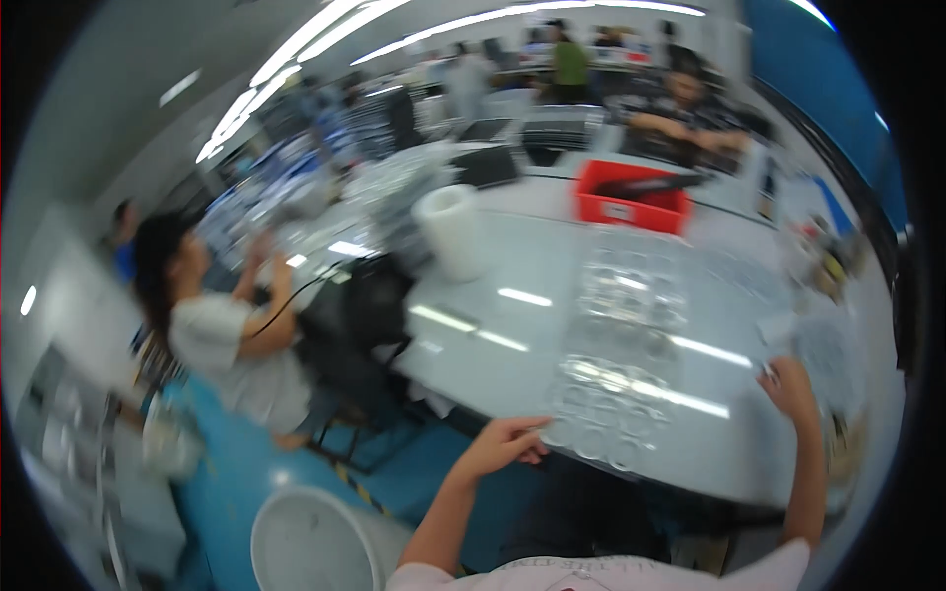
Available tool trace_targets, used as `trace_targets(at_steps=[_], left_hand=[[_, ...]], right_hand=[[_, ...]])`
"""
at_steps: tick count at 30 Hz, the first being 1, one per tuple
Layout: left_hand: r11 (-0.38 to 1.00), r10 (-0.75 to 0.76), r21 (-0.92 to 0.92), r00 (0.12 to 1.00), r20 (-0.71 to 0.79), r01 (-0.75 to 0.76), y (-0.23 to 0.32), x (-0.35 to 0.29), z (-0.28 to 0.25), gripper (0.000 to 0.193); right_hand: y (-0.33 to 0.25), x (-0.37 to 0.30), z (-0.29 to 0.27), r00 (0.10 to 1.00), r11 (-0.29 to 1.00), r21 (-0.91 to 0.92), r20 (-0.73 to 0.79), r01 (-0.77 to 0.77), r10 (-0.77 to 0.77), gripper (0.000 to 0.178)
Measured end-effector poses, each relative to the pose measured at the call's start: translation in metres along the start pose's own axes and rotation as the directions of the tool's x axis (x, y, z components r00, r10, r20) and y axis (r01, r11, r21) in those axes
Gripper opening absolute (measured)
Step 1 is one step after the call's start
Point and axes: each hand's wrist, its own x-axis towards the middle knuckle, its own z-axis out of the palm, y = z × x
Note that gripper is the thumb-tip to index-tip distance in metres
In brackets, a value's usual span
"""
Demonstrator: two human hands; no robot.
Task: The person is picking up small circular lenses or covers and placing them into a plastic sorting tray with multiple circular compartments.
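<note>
My left hand (503,445) is at the table's front edge, beside the near clear plastic tray (616,409) with round pockets. Its index finger stretches toward the tray's left side, while the other fingers bend loosely; nothing shows in it. Whether the fingertip touches the tray, I cannot tell. Farther right, my right hand (791,389) is over the table with thumb and fingers pinched. A small thing at the fingertips is too blurred to name. Behind the near tray lies a second clear pocketed tray (631,281).
A red bin (636,202) holding a dark object stands at the back. Left of it is a white roll (450,233). Clear plastic sheets (828,345) lie at the right. A white bucket (320,542) stands on the floor. Co-workers sit left (232,325) and across (685,113).
</note>
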Motion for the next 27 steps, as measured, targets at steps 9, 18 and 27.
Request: trace_targets(at_steps=[9,18,27], left_hand=[[0.999,0.011,0.033,0.998,-0.064,-0.009,0.007,-0.003,0.011,0.036],[0.971,0.123,-0.206,0.992,-0.022,-0.124,0.026,-0.001,0.015,0.028],[0.952,0.099,-0.289,0.995,-0.024,-0.102,0.022,-0.009,0.015,0.028]], right_hand=[[-0.125,0.009,0.008,0.858,0.788,0.596,0.476,-0.154,-0.192,0.014],[-0.162,0.0,0.011,0.731,0.552,0.704,0.643,-0.446,-0.229,0.023],[-0.159,-0.007,0.02,0.741,0.543,0.698,0.644,-0.467,-0.191,0.02]])
